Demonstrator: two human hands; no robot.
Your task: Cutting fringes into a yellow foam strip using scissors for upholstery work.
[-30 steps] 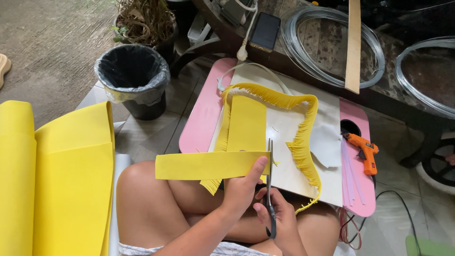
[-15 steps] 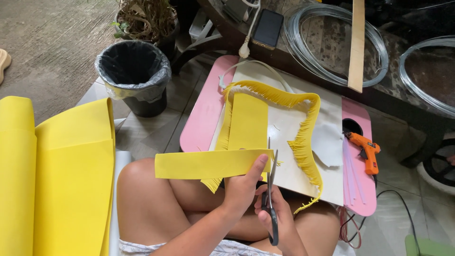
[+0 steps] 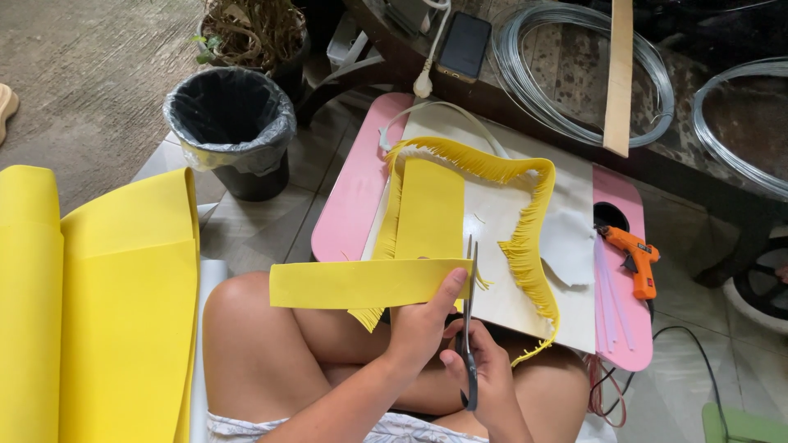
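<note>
Large yellow foam sheets (image 3: 98, 303) lie rolled at the left. On the pink surface (image 3: 353, 205), a long fringed yellow strip (image 3: 533, 238) already curls over white paper, so much fringing looks finished. The plain yellow foam strip (image 3: 361, 284), pinched in the left hand (image 3: 423, 324) above the lap, seems barely cut. The right hand (image 3: 484, 369) grips scissors (image 3: 469, 328), blades at the strip's end. No labelled packages show.

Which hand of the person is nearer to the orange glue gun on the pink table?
The right hand. It holds the scissors, left of and below the orange glue gun. The left hand grips the yellow foam strip, farther left.
</note>
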